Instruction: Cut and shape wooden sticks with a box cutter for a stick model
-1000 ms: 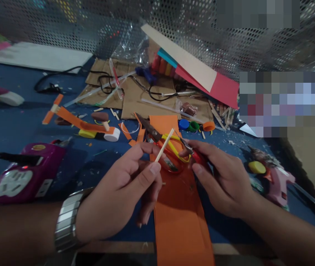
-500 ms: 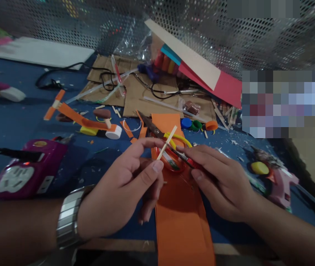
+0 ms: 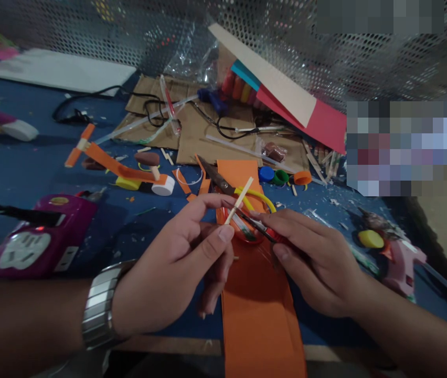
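Note:
My left hand [image 3: 180, 262] pinches a thin wooden stick [image 3: 239, 200] between thumb and forefinger, and the stick tilts up to the right. My right hand [image 3: 318, 257] grips a red-handled cutter [image 3: 265, 232] whose blade tip rests against the stick's lower part. Both hands hover over a long orange paper strip [image 3: 258, 310]. Scissors with yellow and red handles [image 3: 223, 185] lie on the strip just behind the hands.
A purple power strip [image 3: 36, 244] lies at the left, a pink glue gun [image 3: 398, 257] at the right. An orange paper plane model [image 3: 123, 176], bottle caps [image 3: 280, 177], cardboard sheets [image 3: 192, 126], cables and coloured card [image 3: 286, 100] crowd the blue table ahead.
The cutter's blade has come in from the right until it meets the stick. My left hand has barely moved.

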### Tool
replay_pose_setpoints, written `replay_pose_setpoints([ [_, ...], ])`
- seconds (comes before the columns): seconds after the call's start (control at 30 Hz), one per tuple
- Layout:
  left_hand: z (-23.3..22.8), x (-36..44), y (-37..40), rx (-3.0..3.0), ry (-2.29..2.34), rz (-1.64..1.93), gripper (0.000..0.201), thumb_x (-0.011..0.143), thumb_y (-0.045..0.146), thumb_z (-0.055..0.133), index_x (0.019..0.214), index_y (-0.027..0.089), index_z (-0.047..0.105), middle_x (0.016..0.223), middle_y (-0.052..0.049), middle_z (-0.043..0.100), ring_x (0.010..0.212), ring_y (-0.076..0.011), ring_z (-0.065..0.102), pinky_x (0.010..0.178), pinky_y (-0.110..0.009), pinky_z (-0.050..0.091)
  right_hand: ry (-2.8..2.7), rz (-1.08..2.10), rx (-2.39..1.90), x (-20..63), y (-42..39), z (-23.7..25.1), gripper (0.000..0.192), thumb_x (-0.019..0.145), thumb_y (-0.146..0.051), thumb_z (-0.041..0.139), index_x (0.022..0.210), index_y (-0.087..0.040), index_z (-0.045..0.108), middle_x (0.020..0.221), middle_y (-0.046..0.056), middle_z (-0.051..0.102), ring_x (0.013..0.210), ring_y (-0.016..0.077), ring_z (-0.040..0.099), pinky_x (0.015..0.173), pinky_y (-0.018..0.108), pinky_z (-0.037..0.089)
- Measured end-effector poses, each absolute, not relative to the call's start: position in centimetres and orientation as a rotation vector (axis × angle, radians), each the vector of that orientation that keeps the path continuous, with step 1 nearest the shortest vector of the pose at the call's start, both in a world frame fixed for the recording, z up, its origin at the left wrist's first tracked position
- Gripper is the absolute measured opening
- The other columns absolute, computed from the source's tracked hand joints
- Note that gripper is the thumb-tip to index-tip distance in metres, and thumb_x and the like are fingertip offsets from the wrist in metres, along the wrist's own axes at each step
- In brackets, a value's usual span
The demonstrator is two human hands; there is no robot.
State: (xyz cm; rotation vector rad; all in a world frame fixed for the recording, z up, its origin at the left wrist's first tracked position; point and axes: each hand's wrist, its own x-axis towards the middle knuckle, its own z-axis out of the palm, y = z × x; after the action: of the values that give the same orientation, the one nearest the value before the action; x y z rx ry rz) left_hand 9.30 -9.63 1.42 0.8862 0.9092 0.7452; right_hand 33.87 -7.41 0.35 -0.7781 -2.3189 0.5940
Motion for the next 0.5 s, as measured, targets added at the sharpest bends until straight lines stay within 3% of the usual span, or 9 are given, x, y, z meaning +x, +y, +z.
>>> replay_pose_setpoints([
  [0.5,1.36,9.28,-9.48,0.875,0.899,0.75,0.028,0.11,0.047,0.058,0.128,0.03,0.047,0.067,0.01,0.061,0.036,-0.0066,0.052,0.036,-0.013,0.048,-2.325,0.603,-0.795,34.02,-7.41,0.18,0.047,0.102,-0.011,0.057,0.149,-0.019,0.06,0.128,0.012,0.077,0.113,0.0222,0.076,0.097,0.033,0.065],
])
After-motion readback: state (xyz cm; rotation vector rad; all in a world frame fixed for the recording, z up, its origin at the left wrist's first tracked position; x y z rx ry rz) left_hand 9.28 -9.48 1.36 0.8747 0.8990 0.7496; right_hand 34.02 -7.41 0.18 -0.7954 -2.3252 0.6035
